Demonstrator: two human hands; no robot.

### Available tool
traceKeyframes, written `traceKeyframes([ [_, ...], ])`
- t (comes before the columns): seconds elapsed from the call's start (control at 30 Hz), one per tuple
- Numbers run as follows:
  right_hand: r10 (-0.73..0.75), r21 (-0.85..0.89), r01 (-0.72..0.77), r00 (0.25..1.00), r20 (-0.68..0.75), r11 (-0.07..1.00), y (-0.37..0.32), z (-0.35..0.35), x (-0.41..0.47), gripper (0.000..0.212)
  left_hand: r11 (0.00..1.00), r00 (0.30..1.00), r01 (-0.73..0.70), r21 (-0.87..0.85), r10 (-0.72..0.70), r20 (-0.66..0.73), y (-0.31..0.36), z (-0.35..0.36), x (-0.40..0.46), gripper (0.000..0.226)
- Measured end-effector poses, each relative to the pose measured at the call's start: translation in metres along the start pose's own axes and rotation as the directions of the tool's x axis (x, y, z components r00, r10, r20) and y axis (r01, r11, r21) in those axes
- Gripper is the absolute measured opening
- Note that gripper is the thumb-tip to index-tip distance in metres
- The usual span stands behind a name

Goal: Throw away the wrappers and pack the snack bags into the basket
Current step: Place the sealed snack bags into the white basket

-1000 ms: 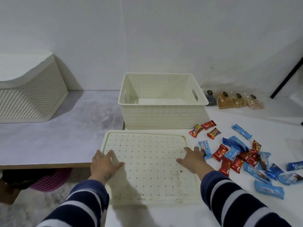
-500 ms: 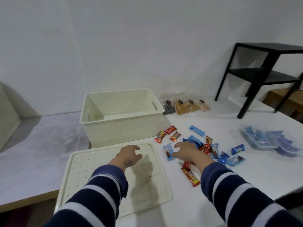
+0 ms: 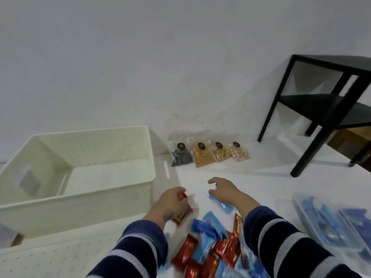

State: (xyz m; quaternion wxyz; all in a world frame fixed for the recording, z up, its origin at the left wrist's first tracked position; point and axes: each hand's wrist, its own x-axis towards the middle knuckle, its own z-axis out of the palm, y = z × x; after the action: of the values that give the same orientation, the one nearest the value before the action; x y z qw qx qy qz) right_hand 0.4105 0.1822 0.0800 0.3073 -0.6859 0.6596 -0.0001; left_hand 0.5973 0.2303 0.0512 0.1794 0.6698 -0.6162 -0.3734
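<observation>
The cream perforated basket stands empty at the left of the white table. Several clear snack bags lean on the wall behind it to the right. Red and blue wrappers lie in a heap between my forearms. My left hand is curled over red wrappers next to the basket's right corner. My right hand hovers with loosely bent fingers just above a blue wrapper; contact with it is unclear.
The basket's perforated lid lies flat at the lower left. A clear tray of blue packets sits at the right. A black shelf frame stands on the table at the far right.
The view swung right and closer. Both hands left the lid and moved forward to the wrappers. My left hand closed over red wrappers by the basket.
</observation>
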Motion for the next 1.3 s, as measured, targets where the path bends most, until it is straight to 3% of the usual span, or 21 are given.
traceKeyframes([
  [0.2, -0.044, 0.139, 0.057, 0.995, -0.090, 0.989, 0.022, -0.035, 0.120, 0.052, 0.993, 0.970, 0.041, -0.110, -0.066, -0.235, 0.005, 0.010, 0.106, 0.053],
  [0.37, -0.087, 0.227, 0.133, 0.976, -0.202, 0.965, 0.025, -0.045, 0.200, 0.051, 0.976, 0.902, 0.044, -0.215, -0.131, -0.411, 0.010, 0.001, 0.178, 0.064],
  [0.57, -0.107, 0.352, 0.178, 0.971, -0.213, 0.919, 0.035, -0.033, 0.247, 0.051, 0.971, 0.889, 0.077, -0.227, -0.170, -0.426, 0.001, -0.006, 0.235, 0.066],
  [0.77, -0.067, 0.473, 0.168, 0.972, -0.223, 0.865, 0.035, -0.028, 0.253, 0.050, 0.953, 0.851, 0.073, -0.293, -0.213, -0.480, -0.006, 0.002, 0.238, 0.070],
  [0.93, -0.051, 0.581, 0.151, 0.981, -0.186, 0.800, 0.022, -0.037, 0.238, 0.052, 0.975, 0.818, 0.065, -0.213, -0.174, -0.549, 0.004, -0.010, 0.220, 0.068],
  [1.13, -0.081, 0.614, 0.292, 0.934, -0.348, 0.733, -0.002, -0.083, 0.201, 0.060, 0.970, 0.788, -0.068, -0.235, -0.093, -0.609, 0.036, -0.053, 0.195, 0.069],
  [1.3, -0.065, 0.562, 0.361, 0.876, -0.477, 0.744, -0.031, -0.129, 0.158, 0.058, 0.903, 0.776, -0.223, -0.368, -0.064, -0.627, 0.063, -0.104, 0.163, 0.073],
])
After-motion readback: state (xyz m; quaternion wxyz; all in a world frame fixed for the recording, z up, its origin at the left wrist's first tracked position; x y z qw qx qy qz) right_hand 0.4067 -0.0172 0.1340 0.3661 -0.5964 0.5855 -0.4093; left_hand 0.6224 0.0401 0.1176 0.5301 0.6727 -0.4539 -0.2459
